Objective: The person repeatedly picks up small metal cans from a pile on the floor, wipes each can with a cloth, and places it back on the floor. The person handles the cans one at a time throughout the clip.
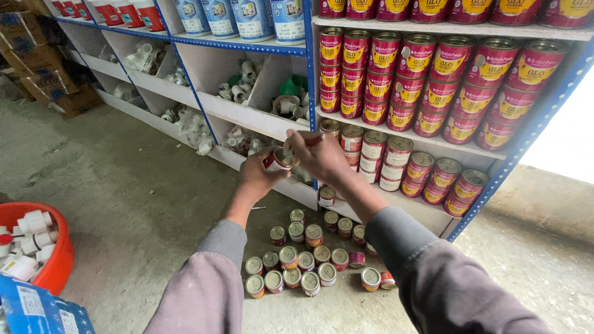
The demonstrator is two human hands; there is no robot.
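small tin (276, 159) – in left hand (260, 175), right hand (318, 154) touching

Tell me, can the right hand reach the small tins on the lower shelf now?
Probably yes. The right hand hangs just before the small tins on the open shelf, nothing between. But both hands seem busy with one small tin.

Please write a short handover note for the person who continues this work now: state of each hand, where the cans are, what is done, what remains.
Left hand: holds a small red-and-white can.
Right hand: on top of that same can, fingers at its lid.
Cans: a group of small cans on the floor, below the hands; one lies on its side.
Done: the blue shelf unit already holds rows of stacked cans.
Left: the floor cans are not shelved.
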